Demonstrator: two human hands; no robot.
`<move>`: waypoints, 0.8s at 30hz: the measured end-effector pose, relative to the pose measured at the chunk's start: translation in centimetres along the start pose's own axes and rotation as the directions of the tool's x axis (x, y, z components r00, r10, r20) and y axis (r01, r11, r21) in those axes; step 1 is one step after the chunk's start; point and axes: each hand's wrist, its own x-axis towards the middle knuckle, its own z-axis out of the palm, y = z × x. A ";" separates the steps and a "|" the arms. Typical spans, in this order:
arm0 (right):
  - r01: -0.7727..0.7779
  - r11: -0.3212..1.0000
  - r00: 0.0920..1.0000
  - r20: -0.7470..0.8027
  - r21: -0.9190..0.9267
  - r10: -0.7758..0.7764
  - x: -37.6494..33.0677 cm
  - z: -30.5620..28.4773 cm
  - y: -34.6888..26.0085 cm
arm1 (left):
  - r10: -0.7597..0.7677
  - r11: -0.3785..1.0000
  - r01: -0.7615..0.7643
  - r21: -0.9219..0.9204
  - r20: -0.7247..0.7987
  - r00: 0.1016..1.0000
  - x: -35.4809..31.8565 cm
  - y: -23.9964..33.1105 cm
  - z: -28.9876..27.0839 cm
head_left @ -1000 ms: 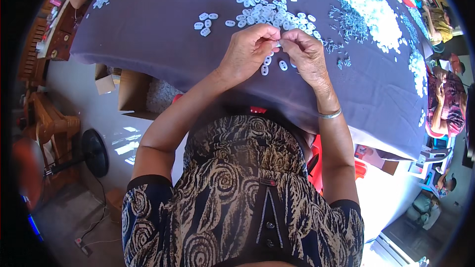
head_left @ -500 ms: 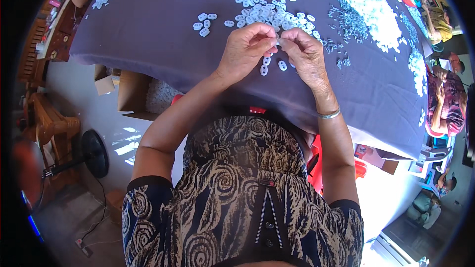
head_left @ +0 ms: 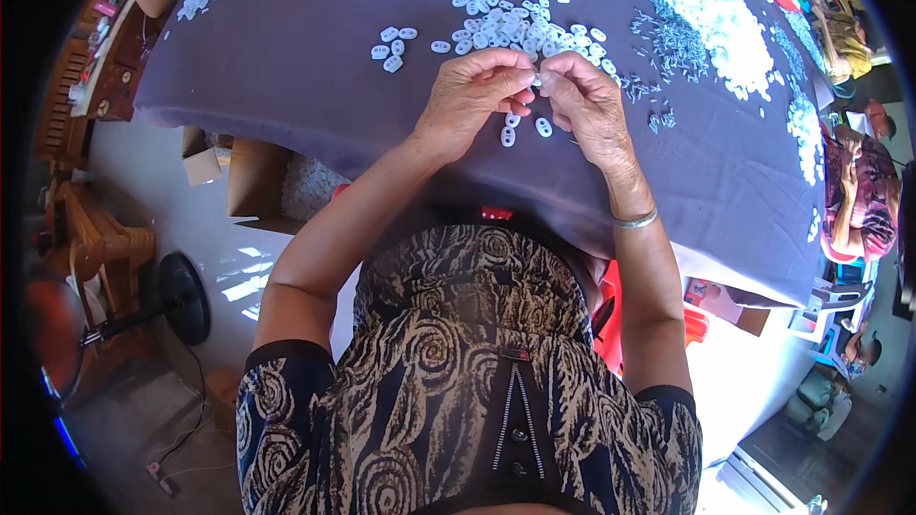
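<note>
Over the near part of the table, my left hand (head_left: 474, 100) and my right hand (head_left: 587, 107) meet with pinched fingertips. A small white plastic piece (head_left: 536, 81) is held between them; the fingers hide most of it. Just beyond is a pile of white oval plastic pieces with two dark holes each (head_left: 487, 30). A loose oval piece (head_left: 544, 127) lies on the cloth below my fingers, with a few more beside my left fingertips. Small dark metal pieces, apparently screws (head_left: 676, 46), are heaped right of my right hand.
A dark purple cloth (head_left: 286, 67) covers the table. Bright white small parts (head_left: 706, 14) are spread at the far right. Left of the table stand an open cardboard box (head_left: 258, 176) and a black fan (head_left: 181, 298). Other people sit at the right and the far left.
My fingertips have shifted slightly around the small white piece, and my right fingers have curled a little. The piles on the table look the same.
</note>
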 end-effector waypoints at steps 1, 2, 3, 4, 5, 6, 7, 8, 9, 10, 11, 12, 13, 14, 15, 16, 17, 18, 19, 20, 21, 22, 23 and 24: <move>0.000 1.000 1.000 -0.001 0.000 0.000 0.0 0.0 0.0 | -0.016 1.000 0.016 0.007 -0.013 1.000 -0.1 0.2 0.2; 0.016 1.000 1.000 0.008 -0.010 -0.016 0.0 0.0 -0.2 | -0.032 0.999 0.032 0.013 -0.027 0.999 -0.2 0.3 0.3; 0.032 0.999 0.999 0.017 -0.020 -0.032 0.0 0.0 -0.3 | -0.032 0.999 0.032 0.013 -0.027 0.999 -0.2 0.3 0.4; 0.033 0.999 0.999 0.017 -0.020 -0.032 0.0 0.1 -0.4 | -0.022 1.000 0.022 0.009 -0.013 1.000 -0.3 0.3 0.4; 0.084 0.995 0.996 -0.004 -0.058 -0.085 0.0 0.4 -0.6 | -0.012 1.000 0.012 0.004 0.000 1.000 -0.3 0.3 0.4; 0.135 0.986 0.990 -0.022 -0.097 -0.137 0.1 0.7 -0.6 | -0.012 1.000 0.012 0.004 -0.001 1.000 -0.3 0.4 0.4; 0.134 0.986 0.990 -0.025 -0.099 -0.137 0.2 0.6 -0.4 | 0.009 1.000 -0.009 0.011 0.012 1.000 -0.4 0.3 0.5; 0.188 0.976 0.980 -0.039 -0.108 -0.194 0.3 0.5 0.2 | 0.029 0.999 -0.030 0.018 0.026 0.999 -0.4 0.3 0.5; 0.242 0.963 0.967 -0.053 -0.120 -0.249 0.4 0.4 0.6 | 0.028 0.999 -0.029 0.017 0.029 0.999 -0.3 0.3 0.5; 0.242 0.963 0.967 -0.052 -0.118 -0.249 0.5 0.5 0.8 | 0.023 1.000 -0.022 -0.021 0.040 0.999 -0.2 0.2 0.4; 0.240 0.967 0.965 -0.091 -0.090 -0.248 0.6 0.6 1.0 | 0.018 0.998 -0.015 -0.059 0.052 0.998 -0.2 0.3 0.3; 0.239 0.969 0.961 -0.130 -0.061 -0.245 0.6 0.6 1.1 | 0.018 0.998 -0.015 -0.058 0.052 0.998 -0.3 0.3 0.3; 0.238 0.969 0.961 -0.130 -0.061 -0.244 0.6 0.6 0.8 | 0.040 0.999 -0.039 -0.017 0.057 0.998 -0.4 0.6 0.5; 0.202 0.976 0.972 -0.109 -0.080 -0.210 0.5 0.6 0.4 | 0.062 0.998 -0.064 0.025 0.063 0.996 -0.5 0.7 0.5; 0.166 0.981 0.981 -0.089 -0.098 -0.175 0.5 0.6 0.2 | 0.062 0.998 -0.063 0.025 0.062 0.996 -0.5 0.7 0.4; 0.167 0.981 0.980 -0.090 -0.098 -0.176 0.4 0.6 0.3 | 0.045 0.998 -0.047 0.031 0.061 0.997 -0.4 0.6 0.3; 0.204 0.968 0.972 -0.092 -0.143 -0.218 0.5 0.5 0.5 | 0.028 0.999 -0.030 0.038 0.059 0.998 -0.3 0.6 0.2; 0.240 0.952 0.961 -0.091 -0.188 -0.260 0.5 0.5 0.6 | 0.028 0.999 -0.030 0.040 0.059 0.998 -0.3 0.5 0.1; 0.240 0.953 0.961 -0.092 -0.186 -0.260 0.4 0.4 0.5 | 0.038 0.999 -0.040 0.035 0.050 0.998 -0.3 0.5 0.1; 0.213 0.957 0.967 -0.098 -0.195 -0.235 0.3 0.4 0.3 | 0.049 0.998 -0.050 0.031 0.041 0.998 -0.3 0.5 0.2; 0.186 0.961 0.972 -0.105 -0.203 -0.210 0.2 0.4 0.2 | 0.048 0.998 -0.049 0.034 0.040 0.998 -0.3 0.5 0.3; 0.183 0.961 0.973 -0.104 -0.209 -0.208 0.2 0.5 0.0 | 0.056 0.997 -0.057 0.046 0.020 0.998 -0.3 0.6 0.3; 0.166 0.961 0.975 -0.111 -0.222 -0.194 0.2 0.6 -0.2 | 0.064 0.996 -0.064 0.058 -0.001 0.998 -0.2 0.6 0.3; 0.149 0.961 0.977 -0.118 -0.235 -0.180 0.2 0.7 -0.2 | 0.064 0.997 -0.064 0.052 -0.001 0.998 -0.2 0.4 0.2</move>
